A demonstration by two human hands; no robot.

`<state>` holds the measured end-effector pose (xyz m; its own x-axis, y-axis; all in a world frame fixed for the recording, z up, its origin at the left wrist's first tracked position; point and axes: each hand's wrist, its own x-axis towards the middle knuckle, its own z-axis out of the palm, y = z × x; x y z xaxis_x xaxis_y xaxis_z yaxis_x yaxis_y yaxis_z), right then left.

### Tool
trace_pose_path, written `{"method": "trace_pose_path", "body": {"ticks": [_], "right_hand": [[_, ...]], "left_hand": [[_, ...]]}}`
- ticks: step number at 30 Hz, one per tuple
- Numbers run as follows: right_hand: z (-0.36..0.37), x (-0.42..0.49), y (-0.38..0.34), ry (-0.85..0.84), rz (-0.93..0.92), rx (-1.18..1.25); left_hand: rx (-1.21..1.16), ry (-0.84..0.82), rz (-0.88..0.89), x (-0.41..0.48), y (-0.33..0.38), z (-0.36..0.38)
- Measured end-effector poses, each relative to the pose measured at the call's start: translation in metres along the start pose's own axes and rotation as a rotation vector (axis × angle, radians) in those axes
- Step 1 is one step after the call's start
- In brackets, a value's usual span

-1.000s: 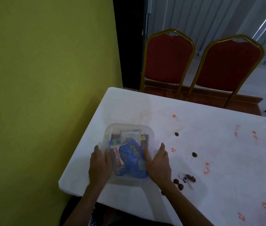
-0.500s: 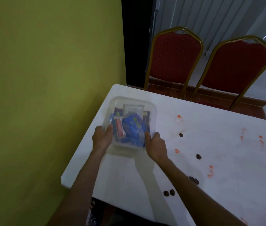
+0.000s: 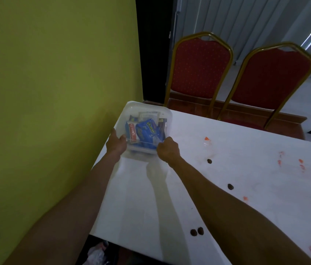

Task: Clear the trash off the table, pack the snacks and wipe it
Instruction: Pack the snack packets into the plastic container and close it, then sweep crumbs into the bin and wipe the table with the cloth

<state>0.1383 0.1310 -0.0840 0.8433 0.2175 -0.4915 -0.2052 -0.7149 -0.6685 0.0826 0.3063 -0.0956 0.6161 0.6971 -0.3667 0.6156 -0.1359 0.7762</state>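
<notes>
Clear plastic container [image 3: 167,116] of blue snack packets [image 3: 147,131] is gripped at far-left corner of white table [image 3: 227,188]: left side by curled left hand [image 3: 116,145], near-right corner by curled right hand [image 3: 168,152].

The box [image 3: 130,109] is clear, slightly milky plastic with smooth walls and a smooth lid, and the snack packets [image 3: 147,131] seen through it are glossy printed film, mostly blue, that catches the light. The bench [image 3: 246,188] has a white, smooth, faintly glossy top that dimly mirrors the forearms, and the wall [image 3: 55,92] beside it is flat, matt yellow-green paint. The chairs [image 3: 198,67] have backs of red cloth with a fine dotted pattern, set in shiny gold-coloured metal frames [image 3: 206,33], and the ledge [image 3: 189,104] behind them looks like polished reddish wood.
</notes>
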Motion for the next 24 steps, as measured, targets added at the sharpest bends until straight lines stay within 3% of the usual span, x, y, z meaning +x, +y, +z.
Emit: {"method": "trace_pose_path", "body": {"ticks": [7,12,17,21,24], "right_hand": [[0.008,-0.007,0.000,-0.159,-0.031,-0.079],[-0.009,-0.012,0.005,-0.258,-0.030,-0.204],[-0.027,-0.034,0.027,-0.228,-0.060,-0.229],[-0.044,-0.053,0.059,-0.194,-0.077,-0.198],[-0.062,-0.069,0.092,-0.137,-0.067,-0.140]], "left_hand": [[0.025,-0.053,-0.024,0.017,0.003,-0.003],[-0.025,-0.003,-0.068,0.001,0.003,0.001],[-0.176,0.022,-0.215,-0.050,-0.013,0.025],[-0.168,-0.113,-0.194,-0.100,-0.028,0.069],[-0.042,-0.206,-0.064,-0.153,-0.011,0.095]]}}
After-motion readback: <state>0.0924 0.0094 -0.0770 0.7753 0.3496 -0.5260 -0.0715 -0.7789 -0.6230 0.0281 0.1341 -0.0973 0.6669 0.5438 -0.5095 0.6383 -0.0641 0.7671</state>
